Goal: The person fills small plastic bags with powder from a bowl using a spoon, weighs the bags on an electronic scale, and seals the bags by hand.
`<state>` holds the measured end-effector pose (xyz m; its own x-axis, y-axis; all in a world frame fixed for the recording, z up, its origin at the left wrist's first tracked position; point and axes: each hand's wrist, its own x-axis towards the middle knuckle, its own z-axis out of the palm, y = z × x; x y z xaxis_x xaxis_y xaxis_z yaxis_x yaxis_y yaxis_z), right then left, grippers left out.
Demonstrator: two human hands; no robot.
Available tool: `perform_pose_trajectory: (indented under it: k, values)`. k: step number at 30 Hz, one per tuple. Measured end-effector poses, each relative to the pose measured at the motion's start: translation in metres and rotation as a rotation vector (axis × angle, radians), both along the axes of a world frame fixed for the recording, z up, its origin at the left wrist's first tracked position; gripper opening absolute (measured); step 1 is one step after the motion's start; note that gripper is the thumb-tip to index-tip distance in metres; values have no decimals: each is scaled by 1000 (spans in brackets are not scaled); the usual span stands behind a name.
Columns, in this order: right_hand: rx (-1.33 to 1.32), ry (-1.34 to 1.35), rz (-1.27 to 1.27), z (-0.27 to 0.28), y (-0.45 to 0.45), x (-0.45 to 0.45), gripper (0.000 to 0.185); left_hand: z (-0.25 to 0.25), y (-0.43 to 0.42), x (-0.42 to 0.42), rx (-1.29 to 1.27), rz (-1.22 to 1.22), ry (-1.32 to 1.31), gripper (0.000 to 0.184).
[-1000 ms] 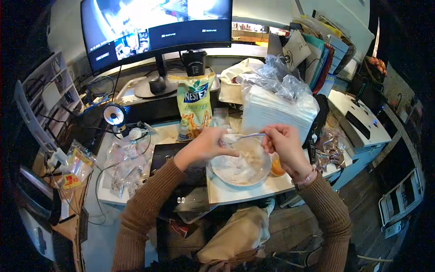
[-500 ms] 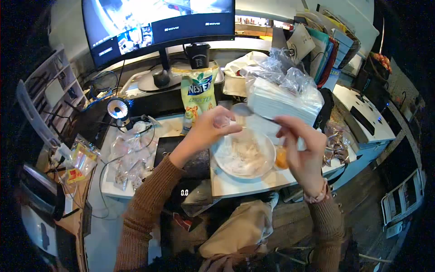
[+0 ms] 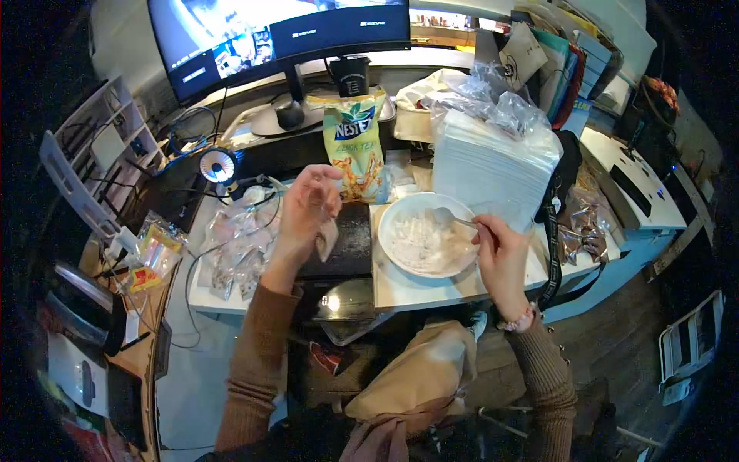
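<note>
A white bowl (image 3: 427,260) of pale powder stands on the white table. My right hand (image 3: 500,250) pinches the handle of a metal spoon (image 3: 444,216), whose head is over the powder near the bowl's upper right part. My left hand (image 3: 309,208) is raised left of the bowl, above a black scale (image 3: 350,242). Its fingers are curled and blurred, and what it may hold is too unclear to name. Behind the scale stands a yellow-green Nestea lemon tea bag (image 3: 354,146).
Crumpled clear plastic bags (image 3: 242,239) lie left of the scale. Behind the bowl is a plastic-wrapped white stack (image 3: 493,165). A small lamp (image 3: 218,165) and cables stand at the left, beneath a monitor (image 3: 292,35). A black strap (image 3: 552,254) hangs over the table's right side.
My left hand has moved left, away from the bowl and over the scale. My right hand has lowered the spoon into the bowl. The view has shifted, too.
</note>
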<state>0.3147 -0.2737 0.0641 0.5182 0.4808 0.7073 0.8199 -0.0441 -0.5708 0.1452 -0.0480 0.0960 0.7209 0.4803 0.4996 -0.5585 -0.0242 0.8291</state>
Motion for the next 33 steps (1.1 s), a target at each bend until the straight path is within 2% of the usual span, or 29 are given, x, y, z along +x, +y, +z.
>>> perform_pose_trajectory:
  k: [1,4,5,8,9,11,12,13,14,16,17,20,24,33]
  values:
    - [-2,5,-9,-1,2,0,15,0,2,0,140,36,79,40]
    - [-87,-215,-64,-1,17,-8,23,-3,-16,1,230,78,175,34]
    - [-84,-211,-71,-2,16,-11,23,-3,-23,-1,280,109,217,31]
    - [-128,-296,200,-5,10,-27,28,-11,-61,-11,240,106,304,39]
    - [-130,-296,201,-3,7,-28,28,-18,-77,-13,237,106,304,39]
    - [-80,-350,181,1,-6,-28,25,-35,-112,-13,-115,76,330,71]
    - [-59,-374,169,0,-12,-28,24,-46,-124,-12,-127,70,334,71]
    - [-69,-374,165,-5,-15,-27,24,-56,-134,-10,-108,72,352,83]
    - [-67,-241,34,-12,-16,-25,21,-65,-142,-7,-89,74,369,96]
    - [-53,17,-221,-22,-16,-23,16,-77,-151,-1,-60,105,410,99]
    - [-59,10,-217,-26,-16,-26,16,-83,-154,2,-27,143,456,102]
    - [65,373,-52,-37,-14,-43,13,-90,-156,7,17,167,504,105]
    - [99,548,99,-32,-10,-65,13,-93,-153,7,88,120,507,106]
    - [149,724,126,-28,-7,-76,13,-91,-151,0,84,56,496,107]
